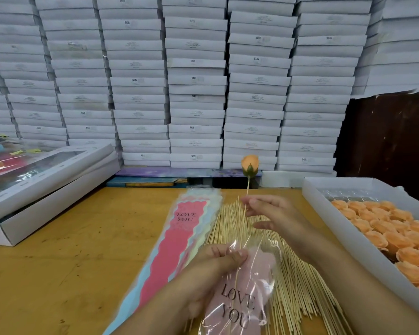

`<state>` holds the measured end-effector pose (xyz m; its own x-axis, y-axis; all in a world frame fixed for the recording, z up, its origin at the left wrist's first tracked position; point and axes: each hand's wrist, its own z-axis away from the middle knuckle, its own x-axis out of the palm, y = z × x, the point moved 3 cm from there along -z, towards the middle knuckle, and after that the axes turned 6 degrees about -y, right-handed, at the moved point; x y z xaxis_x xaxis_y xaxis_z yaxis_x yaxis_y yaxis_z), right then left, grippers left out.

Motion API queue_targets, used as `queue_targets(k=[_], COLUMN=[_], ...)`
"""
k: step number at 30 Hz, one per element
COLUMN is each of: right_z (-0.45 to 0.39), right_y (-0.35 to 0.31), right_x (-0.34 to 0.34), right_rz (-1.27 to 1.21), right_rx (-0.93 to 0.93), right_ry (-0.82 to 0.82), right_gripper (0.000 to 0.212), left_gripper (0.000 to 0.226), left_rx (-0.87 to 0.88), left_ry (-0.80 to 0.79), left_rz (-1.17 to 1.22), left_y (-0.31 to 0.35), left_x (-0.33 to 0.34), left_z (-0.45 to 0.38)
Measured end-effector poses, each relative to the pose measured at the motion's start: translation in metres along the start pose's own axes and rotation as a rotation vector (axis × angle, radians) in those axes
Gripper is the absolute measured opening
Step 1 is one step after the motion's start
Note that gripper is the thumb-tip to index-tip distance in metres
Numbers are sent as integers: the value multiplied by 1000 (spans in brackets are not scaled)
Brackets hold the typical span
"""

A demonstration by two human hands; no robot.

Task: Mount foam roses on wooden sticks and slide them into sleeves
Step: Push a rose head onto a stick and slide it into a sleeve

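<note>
Head view: my right hand (273,213) pinches stick (246,201) between thumb and fingertips, other fingers loose; orange rose (249,164) on stick's far tip, upright above table edge. Stick's near end runs down into clear pink sleeve (242,293) printed LOVE YOU, near centre. My left hand (215,264) grips sleeve's open mouth, fingers curled on film. Pile of sticks (288,274) on yellow table (70,250) under both hands. Stack of sleeves (179,238) just left of pile. White tray (344,228) of orange roses at right. White boxes (194,81) stacked far behind.
</note>
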<state>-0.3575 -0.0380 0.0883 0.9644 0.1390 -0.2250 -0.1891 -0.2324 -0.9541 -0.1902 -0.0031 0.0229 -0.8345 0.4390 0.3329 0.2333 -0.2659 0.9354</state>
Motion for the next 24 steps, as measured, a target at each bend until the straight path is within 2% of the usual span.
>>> queue_targets(k=[7, 12, 17, 21, 24], right_z=[13, 4, 7, 17, 24], right_y=[6, -4, 1, 7, 6], right_x=[10, 3, 4, 12, 15], right_rz=[27, -85, -86, -59, 46], right_rx=[23, 26, 40, 74, 79], right_ry=[-121, -43, -73, -182, -295], right_gripper=[23, 24, 32, 43, 42], left_gripper=[50, 39, 23, 43, 55], left_rx=[-1, -26, -20, -27, -25], left_ry=[-3, -40, -68, -36, -20], left_rz=[56, 55, 2, 42, 52], left_y=[5, 3, 5, 7, 9], left_x=[-2, -3, -1, -2, -2], left_z=[3, 3, 5, 5, 6])
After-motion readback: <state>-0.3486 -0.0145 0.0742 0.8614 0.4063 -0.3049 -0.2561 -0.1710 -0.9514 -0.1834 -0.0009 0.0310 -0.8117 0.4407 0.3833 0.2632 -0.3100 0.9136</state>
